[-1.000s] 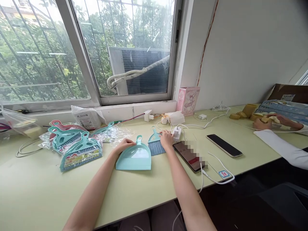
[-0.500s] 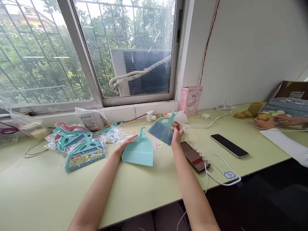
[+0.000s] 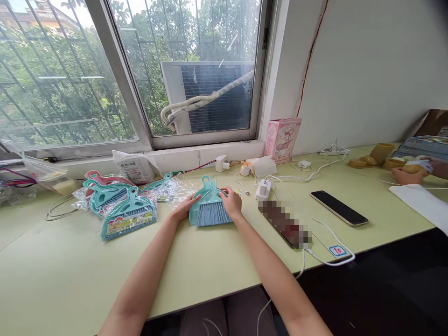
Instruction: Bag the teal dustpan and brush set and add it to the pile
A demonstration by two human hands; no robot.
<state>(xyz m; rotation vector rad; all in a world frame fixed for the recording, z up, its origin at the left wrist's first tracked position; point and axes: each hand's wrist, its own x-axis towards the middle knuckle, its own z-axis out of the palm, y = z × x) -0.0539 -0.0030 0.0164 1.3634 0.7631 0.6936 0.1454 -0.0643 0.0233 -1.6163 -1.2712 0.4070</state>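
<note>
A teal dustpan (image 3: 192, 216) lies on the table in front of me, mostly covered by a small hand brush (image 3: 214, 213) with blue-grey bristles. My left hand (image 3: 185, 207) grips the dustpan at its left edge. On the right, my right hand (image 3: 231, 203) is closed on the brush's right side, holding it over the pan, and the two looped handles stand side by side. To the left lie several brush-and-dustpan sets in clear wrapping; the nearest wrapped set (image 3: 131, 215) has a printed label.
Right of my hands are a phone (image 3: 280, 224) with a cable, a second phone (image 3: 339, 208) and a white charger (image 3: 263, 189). A pink box (image 3: 282, 140) stands by the wall. At far right, another person's hands (image 3: 409, 174) handle a yellowish object.
My right hand has brought the brush left and down onto the dustpan. My left hand keeps its hold at the pan's left edge. The view has shifted slightly.
</note>
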